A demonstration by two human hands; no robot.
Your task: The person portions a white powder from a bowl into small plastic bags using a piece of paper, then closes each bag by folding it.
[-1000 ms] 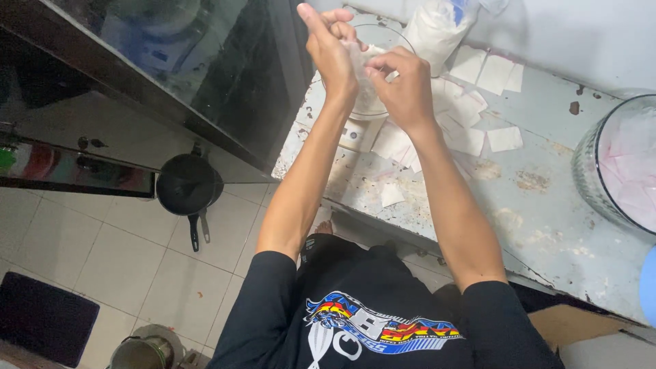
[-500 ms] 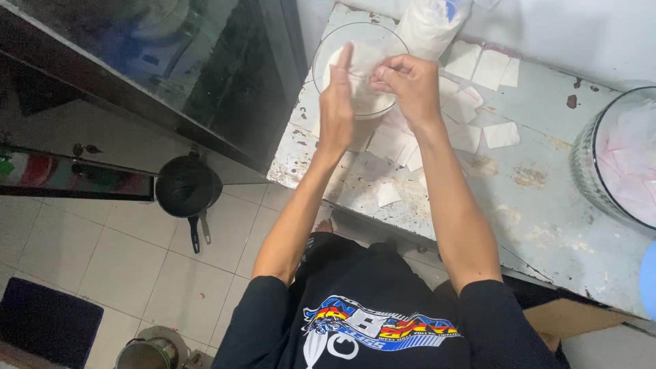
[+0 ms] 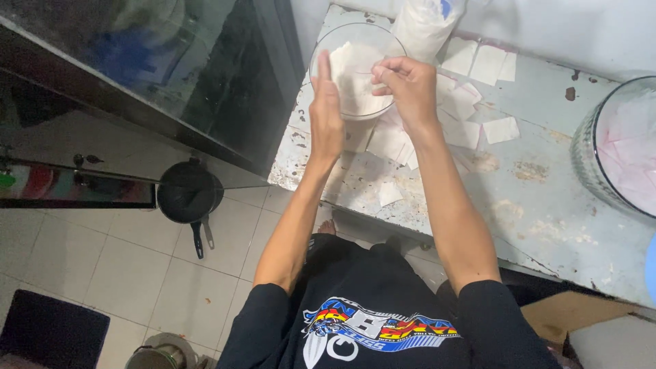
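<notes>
My left hand (image 3: 326, 113) is held flat and edge-on, fingers straight and together, at the near left rim of a clear glass bowl (image 3: 321, 51). My right hand (image 3: 404, 85) hovers over the bowl's right side with its fingertips pinched on the edge of a thin white sheet (image 3: 352, 72) that stretches between both hands. The left palm faces that sheet; whether it touches is unclear. White material fills the bowl beneath it. More white square sheets (image 3: 471, 116) lie scattered on the worn pale-blue table (image 3: 547, 198) around my right wrist.
A plastic bag of white stuff (image 3: 424, 24) stands behind the bowl. A large glass jar (image 3: 615, 143) sits at the table's right end. A dark glass cabinet (image 3: 171, 75) borders the left. On the tiled floor below are a black pan (image 3: 188, 195) and a metal pot (image 3: 160, 352).
My hands were pressed together over the bowl a second ago. They have since parted, the left opening out flat and the right staying pinched on the white sheet.
</notes>
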